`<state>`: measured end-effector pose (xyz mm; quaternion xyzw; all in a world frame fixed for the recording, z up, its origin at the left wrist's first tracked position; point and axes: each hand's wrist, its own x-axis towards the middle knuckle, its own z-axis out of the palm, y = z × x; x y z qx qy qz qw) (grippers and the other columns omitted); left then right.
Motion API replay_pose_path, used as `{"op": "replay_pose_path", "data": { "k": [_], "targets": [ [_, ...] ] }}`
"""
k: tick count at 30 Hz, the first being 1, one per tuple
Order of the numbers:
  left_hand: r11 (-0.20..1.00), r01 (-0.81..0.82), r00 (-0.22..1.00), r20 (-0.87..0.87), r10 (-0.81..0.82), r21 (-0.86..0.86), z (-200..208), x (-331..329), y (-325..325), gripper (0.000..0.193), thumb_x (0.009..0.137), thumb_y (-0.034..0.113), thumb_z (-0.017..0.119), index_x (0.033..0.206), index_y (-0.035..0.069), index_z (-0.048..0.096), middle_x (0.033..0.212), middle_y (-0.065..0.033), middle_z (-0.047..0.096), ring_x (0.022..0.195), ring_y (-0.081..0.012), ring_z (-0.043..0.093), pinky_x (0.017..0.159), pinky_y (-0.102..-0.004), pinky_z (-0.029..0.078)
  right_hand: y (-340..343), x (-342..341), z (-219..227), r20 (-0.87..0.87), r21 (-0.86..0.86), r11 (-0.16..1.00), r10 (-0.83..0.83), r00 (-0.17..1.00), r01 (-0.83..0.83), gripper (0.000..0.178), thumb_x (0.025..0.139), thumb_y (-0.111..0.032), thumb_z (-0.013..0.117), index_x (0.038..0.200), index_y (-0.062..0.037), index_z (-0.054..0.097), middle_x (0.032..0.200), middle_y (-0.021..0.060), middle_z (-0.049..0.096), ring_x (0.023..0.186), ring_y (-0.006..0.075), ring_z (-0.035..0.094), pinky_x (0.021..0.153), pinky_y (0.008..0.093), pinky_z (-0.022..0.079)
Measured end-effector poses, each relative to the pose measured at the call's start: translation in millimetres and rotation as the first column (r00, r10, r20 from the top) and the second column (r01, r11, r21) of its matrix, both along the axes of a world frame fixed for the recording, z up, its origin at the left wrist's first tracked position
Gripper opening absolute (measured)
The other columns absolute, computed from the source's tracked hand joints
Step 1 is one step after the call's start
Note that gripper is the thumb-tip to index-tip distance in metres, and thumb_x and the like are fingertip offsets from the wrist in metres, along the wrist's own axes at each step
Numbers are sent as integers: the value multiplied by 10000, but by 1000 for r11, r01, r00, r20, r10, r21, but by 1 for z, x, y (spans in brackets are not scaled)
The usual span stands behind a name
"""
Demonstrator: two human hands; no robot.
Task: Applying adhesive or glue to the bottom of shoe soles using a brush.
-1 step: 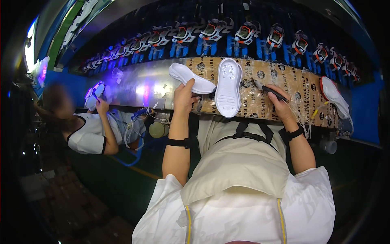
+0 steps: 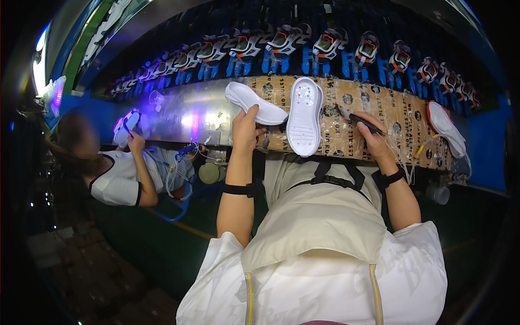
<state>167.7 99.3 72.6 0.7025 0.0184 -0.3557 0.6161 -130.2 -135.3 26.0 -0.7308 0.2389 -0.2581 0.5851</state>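
Observation:
My left hand [image 2: 246, 129] is closed on a white shoe sole [image 2: 256, 104], tilted over the bench with its toe end toward the lower right. Right next to it, a second white shoe sole [image 2: 304, 122] lies upright on the cardboard, its hollow inner side facing up with small round marks near the far end. My right hand [image 2: 372, 136] grips a black-handled brush [image 2: 368, 124], whose pale tip points to the far left. The tip is apart from both soles.
Taped cardboard [image 2: 346, 141] covers the bench before me, with bare metal [image 2: 181, 116] to its left. A white and orange shoe [image 2: 447, 130] rests at the right end beside thin tubes. Behind runs a row of shoes [image 2: 327, 44] on blue holders. At left a co-worker [image 2: 124, 176] handles a shoe.

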Motion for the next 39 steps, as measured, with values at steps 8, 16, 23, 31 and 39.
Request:
{"op": "replay_pose_path", "data": {
  "k": [8,16,23,31,39],
  "targets": [
    [807,-119,992,-98,77,-579,18,-4,11,536,1022,168,506,1500,-39,378,1421,-233,555,1328,-370,555,1161,-529,415,4,1,5,-3,21,1000,-4,1000,4,306,989,-176,644,1237,-3,691,1148,86,697,1025,167,626,924,287,481],
    [610,33,986,-76,-151,-792,61,-19,32,811,946,372,683,1555,-24,321,1452,-349,486,1343,-535,484,1146,-583,417,46,45,18,109,100,993,-69,992,59,322,1071,-132,520,1374,-30,562,1217,108,662,1095,190,666,972,315,507],
    [525,8,967,-128,-221,-851,72,-26,50,979,901,748,559,1580,84,319,1353,-295,522,1168,-428,603,916,-537,581,79,90,20,47,116,991,68,997,-73,493,1021,-105,562,1484,-81,398,1390,184,565,1289,268,577,1058,370,475],
    [575,-34,972,-162,-172,-817,94,-28,43,796,1054,601,194,1561,3,330,1381,-308,561,1148,-427,660,944,-507,580,103,143,7,198,84,962,240,951,-260,513,1016,-84,558,1499,-86,384,1414,210,554,1338,301,548,1087,398,453],
    [721,31,991,-73,-113,-692,100,-40,36,548,1102,339,288,1491,-27,413,1333,-229,619,1210,-375,639,1065,-498,507,64,109,24,39,-1,998,67,997,-67,441,1030,-113,543,1466,-88,480,1342,159,604,1239,263,597,1056,368,454]
  ]
}}
